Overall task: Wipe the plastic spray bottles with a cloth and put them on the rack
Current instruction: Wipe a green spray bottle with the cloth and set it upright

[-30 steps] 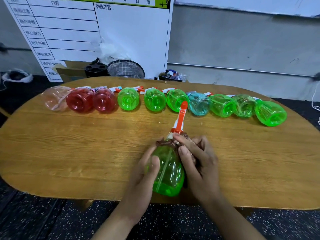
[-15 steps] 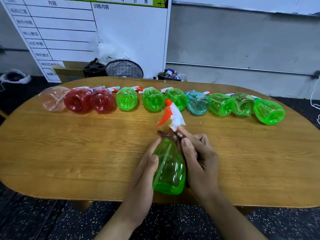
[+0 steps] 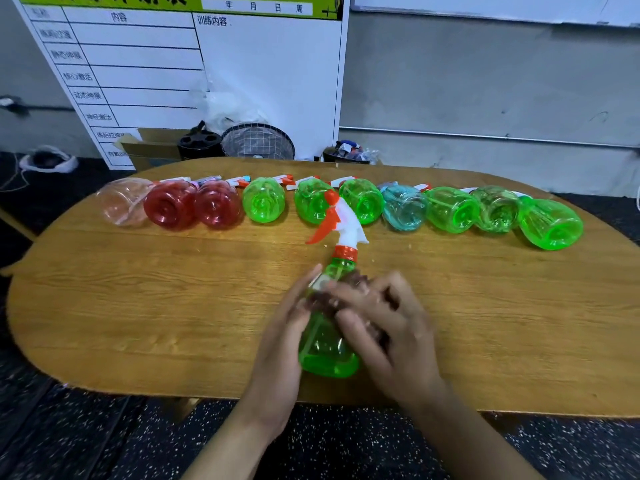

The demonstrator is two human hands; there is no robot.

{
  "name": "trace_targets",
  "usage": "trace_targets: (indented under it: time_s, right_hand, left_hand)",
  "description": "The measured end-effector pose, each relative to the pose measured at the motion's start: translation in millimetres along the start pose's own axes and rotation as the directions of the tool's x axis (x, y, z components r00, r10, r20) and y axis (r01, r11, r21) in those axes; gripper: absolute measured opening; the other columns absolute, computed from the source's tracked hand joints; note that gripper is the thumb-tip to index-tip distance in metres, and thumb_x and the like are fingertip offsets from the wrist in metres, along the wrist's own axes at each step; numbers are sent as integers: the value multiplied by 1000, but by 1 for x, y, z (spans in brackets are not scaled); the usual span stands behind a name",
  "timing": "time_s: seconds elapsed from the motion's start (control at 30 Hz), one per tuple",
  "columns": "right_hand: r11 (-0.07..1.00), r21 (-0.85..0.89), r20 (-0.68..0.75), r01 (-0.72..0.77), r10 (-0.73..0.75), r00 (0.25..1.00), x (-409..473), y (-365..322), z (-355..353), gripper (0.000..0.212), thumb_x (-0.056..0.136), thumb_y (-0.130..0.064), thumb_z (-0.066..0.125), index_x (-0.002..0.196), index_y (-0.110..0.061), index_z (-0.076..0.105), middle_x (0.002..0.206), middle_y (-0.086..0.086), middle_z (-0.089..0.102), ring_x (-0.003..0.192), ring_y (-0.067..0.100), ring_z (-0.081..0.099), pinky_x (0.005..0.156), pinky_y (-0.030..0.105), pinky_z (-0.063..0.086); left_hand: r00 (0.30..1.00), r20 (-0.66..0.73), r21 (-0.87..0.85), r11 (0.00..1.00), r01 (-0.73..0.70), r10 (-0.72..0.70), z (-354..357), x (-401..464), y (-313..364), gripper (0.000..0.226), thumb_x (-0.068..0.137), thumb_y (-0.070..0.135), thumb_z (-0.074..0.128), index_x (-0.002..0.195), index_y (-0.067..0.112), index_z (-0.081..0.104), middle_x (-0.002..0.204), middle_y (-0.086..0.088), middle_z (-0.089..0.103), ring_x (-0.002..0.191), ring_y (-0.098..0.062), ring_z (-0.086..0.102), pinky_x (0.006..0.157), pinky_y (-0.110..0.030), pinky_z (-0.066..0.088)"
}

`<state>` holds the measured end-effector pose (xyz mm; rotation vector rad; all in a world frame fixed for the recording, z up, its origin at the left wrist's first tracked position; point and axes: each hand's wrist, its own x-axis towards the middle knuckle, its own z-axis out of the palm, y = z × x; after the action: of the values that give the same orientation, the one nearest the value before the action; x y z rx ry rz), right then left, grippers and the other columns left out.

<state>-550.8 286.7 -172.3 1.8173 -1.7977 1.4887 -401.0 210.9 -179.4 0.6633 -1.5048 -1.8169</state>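
A green spray bottle (image 3: 325, 344) with a white and orange trigger head (image 3: 341, 226) lies on the wooden table (image 3: 138, 306), nozzle pointing away from me. My left hand (image 3: 280, 348) holds its left side. My right hand (image 3: 384, 330) grips a dark brown cloth (image 3: 353, 282) and presses it against the bottle's upper body; the hand is blurred by motion. Most of the cloth is hidden under my fingers.
Several more spray bottles lie in a row across the far side of the table: a clear one (image 3: 123, 200), red ones (image 3: 169, 207), green ones (image 3: 263, 199) and a blue one (image 3: 403, 206). Behind stand a whiteboard (image 3: 207, 64), a wire basket (image 3: 258, 142) and a cardboard box (image 3: 152, 147).
The bottle has turned so its trigger head now points left and up. My right hand with the cloth has slid down from the neck onto the bottle's body.
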Motion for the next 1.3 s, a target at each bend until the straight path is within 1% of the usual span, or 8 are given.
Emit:
trace_targets:
  time_s: [0.13, 0.4, 0.6, 0.7, 0.93, 1.03, 1.17, 1.3]
  right_hand:
    - [984, 32, -50, -173, 174, 983, 7, 9, -4, 32, 105, -40, 53, 132, -31, 69, 95, -3, 48, 84, 4, 52, 74, 10, 40]
    - [957, -98, 136, 273, -259, 956, -18, -15, 13, 30, 100, -41, 70, 128, -32, 75, 100, -3, 46, 78, 7, 52, 65, 19, 48]
    - [990, 36, -67, -133, 135, 989, 4, 4, 2, 31, 106, -41, 54, 130, -31, 71, 96, -6, 47, 78, 1, 51, 72, 10, 40]
    - [982, 27, -100, -186, 188, 977, 5, 4, 3, 33, 104, -34, 55, 131, -26, 70, 93, -4, 47, 80, 2, 51, 72, 8, 38]
    - [963, -94, 120, 251, -239, 964, -21, -21, 21, 32, 99, -40, 72, 130, -33, 74, 100, -4, 44, 78, 4, 48, 60, 20, 48]
    - [944, -129, 103, 305, -293, 951, -16, -21, 22, 31, 98, -40, 73, 128, -33, 75, 100, -4, 43, 78, 8, 51, 58, 25, 50]
    - [998, -16, -13, 61, -61, 998, -5, -11, 11, 29, 106, -40, 60, 131, -31, 71, 98, -4, 45, 75, 3, 51, 65, 19, 47]
    - [974, 93, -91, -207, 216, 972, 7, 2, 2, 29, 104, -35, 56, 128, -30, 71, 91, -1, 47, 82, 7, 51, 74, 15, 41]
  left_hand:
    - [1000, 0, 0, 1000, 14, -14, 4, -1, -3, 44, 103, 48, 49, 146, 42, 60, 148, -2, 64, 139, -26, 60, 116, -63, 43]
    - [998, -63, -101, 995, -17, 11, -8, 7, 6, 44, 108, 44, 48, 151, 36, 55, 146, -5, 66, 136, -28, 63, 118, -54, 42]
    - [1000, 20, -7, 1000, 16, -16, 0, 3, -1, 50, 104, 44, 44, 151, 31, 56, 147, -6, 65, 136, -30, 62, 111, -63, 48]
    - [999, 23, -16, 999, 39, -39, 0, 2, -4, 48, 105, 45, 44, 149, 33, 58, 145, -7, 66, 135, -31, 62, 112, -67, 46]
    - [997, -70, -201, 980, 12, -27, -11, 7, 5, 41, 109, 43, 46, 148, 39, 57, 143, -4, 68, 132, -28, 65, 108, -48, 47]
    - [997, -75, -242, 970, 9, -28, -11, 7, 8, 43, 107, 40, 46, 148, 35, 58, 144, -8, 68, 134, -31, 64, 110, -46, 45]
    - [999, -37, -105, 994, 11, -15, -5, 3, 6, 41, 108, 43, 44, 146, 40, 59, 142, -3, 69, 133, -25, 65, 110, -51, 48]
    - [998, 48, -33, 999, 41, -40, 0, -3, 3, 63, 91, 65, 68, 148, 38, 57, 145, -5, 65, 136, -29, 62, 111, -60, 49]
